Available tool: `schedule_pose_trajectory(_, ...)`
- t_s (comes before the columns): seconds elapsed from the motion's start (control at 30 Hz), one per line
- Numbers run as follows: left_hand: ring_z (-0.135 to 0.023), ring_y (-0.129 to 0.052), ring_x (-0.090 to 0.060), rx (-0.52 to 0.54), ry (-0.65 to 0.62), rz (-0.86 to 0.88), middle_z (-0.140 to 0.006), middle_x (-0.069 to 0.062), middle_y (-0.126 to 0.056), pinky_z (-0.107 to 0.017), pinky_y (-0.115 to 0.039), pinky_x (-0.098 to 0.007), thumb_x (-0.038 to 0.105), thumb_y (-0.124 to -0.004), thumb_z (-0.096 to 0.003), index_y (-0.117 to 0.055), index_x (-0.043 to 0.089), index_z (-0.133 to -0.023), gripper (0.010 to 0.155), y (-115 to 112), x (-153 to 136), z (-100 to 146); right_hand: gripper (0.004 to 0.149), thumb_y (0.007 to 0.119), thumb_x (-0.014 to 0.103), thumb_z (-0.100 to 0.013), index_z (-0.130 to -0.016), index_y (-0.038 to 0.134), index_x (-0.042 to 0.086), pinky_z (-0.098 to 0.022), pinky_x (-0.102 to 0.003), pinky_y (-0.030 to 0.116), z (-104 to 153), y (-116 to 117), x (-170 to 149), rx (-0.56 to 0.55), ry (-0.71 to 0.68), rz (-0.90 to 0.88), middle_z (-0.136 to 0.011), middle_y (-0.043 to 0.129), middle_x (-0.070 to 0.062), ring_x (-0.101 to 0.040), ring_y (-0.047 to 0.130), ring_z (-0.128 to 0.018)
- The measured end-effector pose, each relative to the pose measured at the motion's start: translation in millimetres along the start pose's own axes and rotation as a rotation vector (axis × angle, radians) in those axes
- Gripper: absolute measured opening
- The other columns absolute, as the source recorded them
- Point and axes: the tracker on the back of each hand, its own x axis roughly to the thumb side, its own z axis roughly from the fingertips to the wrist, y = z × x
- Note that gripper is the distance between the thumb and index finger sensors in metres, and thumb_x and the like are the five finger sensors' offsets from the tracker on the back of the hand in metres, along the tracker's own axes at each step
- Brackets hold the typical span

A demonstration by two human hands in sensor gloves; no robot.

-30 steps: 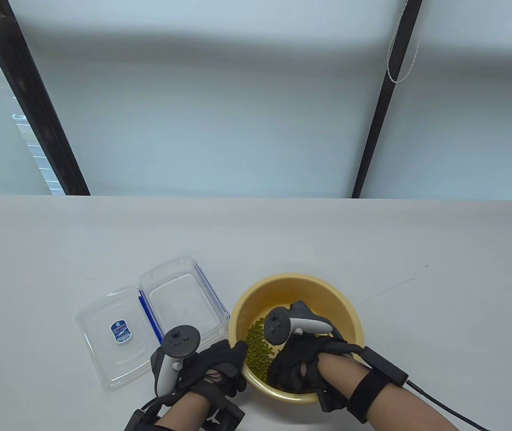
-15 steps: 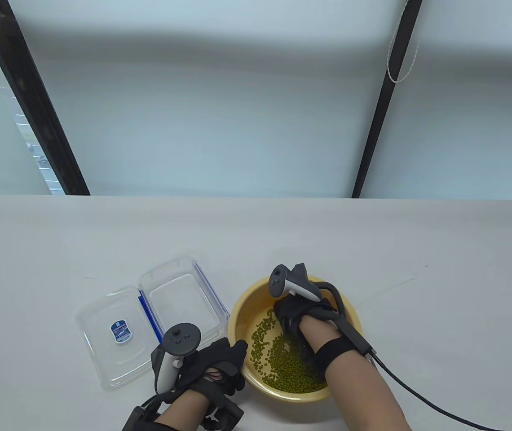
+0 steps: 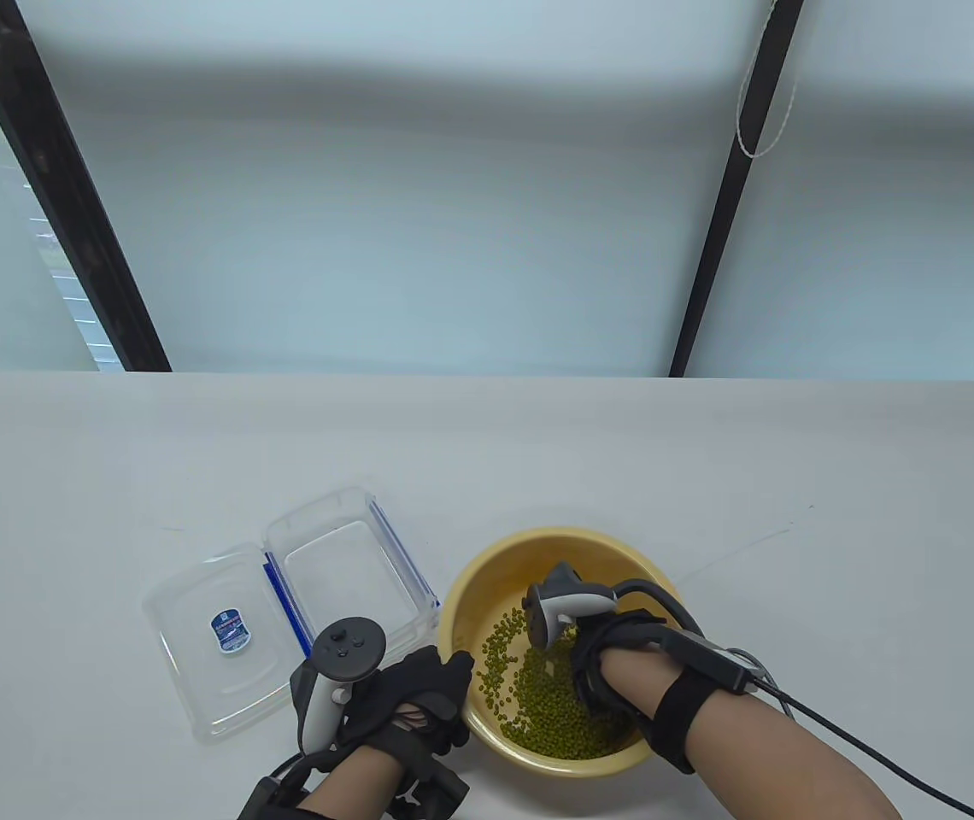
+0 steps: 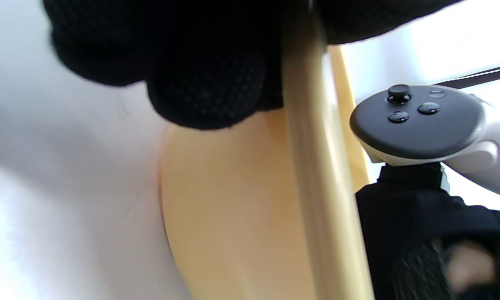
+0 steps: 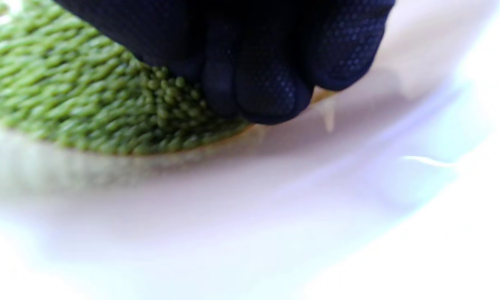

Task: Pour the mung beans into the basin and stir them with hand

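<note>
A yellow basin (image 3: 538, 536) stands near the table's front edge with green mung beans (image 3: 538, 705) spread over its bottom. My right hand (image 3: 591, 662) is inside the basin with its fingers pointing down. In the right wrist view its gloved fingertips (image 5: 258, 96) are held together and dip into the beans (image 5: 66, 96). My left hand (image 3: 423, 688) grips the basin's left rim. In the left wrist view its fingers (image 4: 204, 83) curl over the rim (image 4: 316, 175), beside the outer wall (image 4: 225, 216).
An empty clear plastic box (image 3: 346, 572) with blue seals lies open left of the basin. Its hinged lid (image 3: 214, 641) lies flat beside it. A cable (image 3: 863, 752) trails from my right wrist to the bottom right. White table surface (image 3: 837, 530) stretches beyond.
My right hand swept from the basin's near side to its far side, then back toward the middle, spreading the beans. The left hand stayed on the rim.
</note>
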Motion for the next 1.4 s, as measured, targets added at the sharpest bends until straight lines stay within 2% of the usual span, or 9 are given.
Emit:
schedule_pose_trajectory(0.2,-0.037,-0.105,-0.013,0.002,-0.004,-0.003,-0.055,0.002,-0.096,-0.030,-0.092,-0.032,0.050,-0.066,-0.0592,-0.057,-0.005,-0.094,0.066,0,0,0,0.048,0.073,0.038,-0.047,-0.092,0.073,0.021,-0.056,-0.040,0.079,0,4,23,0.061,-0.245,-0.183,-0.085,0.087,-0.001,-0.022,0.097,-0.063)
schedule_pose_trajectory(0.4,-0.037,-0.105,-0.013,0.003,-0.011,-0.020,-0.054,0.002,-0.095,-0.030,-0.092,-0.032,0.050,-0.065,-0.0593,-0.057,-0.005,-0.094,0.066,-1,1,-1,0.049,0.071,0.038,-0.049,-0.094,0.067,0.020,-0.056,-0.041,0.078,-15,-22,36,0.010,-0.368,-0.443,-0.085,0.086,-0.001,-0.023,0.097,-0.064)
schedule_pose_trajectory(0.57,-0.036,-0.105,-0.012,0.000,-0.015,-0.024,-0.054,0.003,-0.095,-0.029,-0.092,-0.032,0.050,-0.065,-0.0592,-0.057,-0.005,-0.094,0.066,-1,1,-1,0.050,0.072,0.038,-0.048,-0.095,0.067,0.020,-0.056,-0.042,0.077,-29,-54,25,-0.224,-0.234,-0.611,-0.084,0.085,0.000,-0.024,0.095,-0.063)
schedule_pose_trajectory(0.7,-0.036,-0.105,-0.012,-0.001,-0.017,-0.026,-0.054,0.003,-0.095,-0.029,-0.092,-0.032,0.050,-0.065,-0.0592,-0.057,-0.005,-0.094,0.066,-2,1,-1,0.048,0.071,0.040,-0.048,-0.094,0.068,0.024,-0.056,-0.041,0.077,-34,-62,-4,-0.395,-0.036,-0.562,-0.083,0.086,0.003,-0.022,0.095,-0.063)
schedule_pose_trajectory(0.83,-0.036,-0.105,-0.012,0.007,-0.020,-0.027,-0.054,0.003,-0.095,-0.029,-0.092,-0.032,0.050,-0.066,-0.0590,-0.057,-0.006,-0.094,0.066,-2,2,-1,0.047,0.071,0.040,-0.048,-0.093,0.069,0.026,-0.055,-0.042,0.078,-35,-55,-35,-0.424,0.132,-0.453,-0.082,0.088,0.004,-0.022,0.097,-0.062)
schedule_pose_trajectory(0.93,-0.036,-0.105,-0.012,0.015,-0.023,-0.031,-0.053,0.003,-0.095,-0.029,-0.092,-0.032,0.050,-0.066,-0.0590,-0.057,-0.006,-0.093,0.066,-3,2,-1,0.047,0.072,0.039,-0.048,-0.093,0.070,0.023,-0.051,-0.039,0.082,-32,-48,-47,-0.389,0.157,-0.406,-0.081,0.090,0.002,-0.020,0.099,-0.058)
schedule_pose_trajectory(1.13,-0.037,-0.105,-0.013,0.023,-0.020,-0.024,-0.054,0.002,-0.096,-0.030,-0.092,-0.033,0.049,-0.066,-0.0591,-0.057,-0.006,-0.093,0.065,-3,2,0,0.049,0.073,0.038,-0.048,-0.093,0.070,0.018,-0.049,-0.037,0.082,-20,-32,-38,-0.149,0.224,-0.195,-0.082,0.089,0.000,-0.021,0.100,-0.055)
schedule_pose_trajectory(1.3,-0.037,-0.105,-0.013,0.024,-0.020,-0.022,-0.054,0.002,-0.096,-0.031,-0.092,-0.033,0.049,-0.065,-0.0593,-0.057,-0.006,-0.093,0.065,-3,2,0,0.049,0.074,0.038,-0.047,-0.091,0.073,0.017,-0.049,-0.037,0.082,-10,-8,-18,0.015,0.071,-0.135,-0.079,0.092,-0.001,-0.021,0.100,-0.054)
schedule_pose_trajectory(1.4,-0.037,-0.105,-0.013,0.025,-0.021,-0.025,-0.054,0.002,-0.095,-0.031,-0.092,-0.033,0.049,-0.065,-0.0593,-0.057,-0.006,-0.093,0.065,-2,3,0,0.049,0.074,0.038,-0.046,-0.089,0.075,0.016,-0.049,-0.038,0.082,-5,-1,-3,0.027,-0.021,-0.125,-0.077,0.093,-0.001,-0.021,0.100,-0.053)
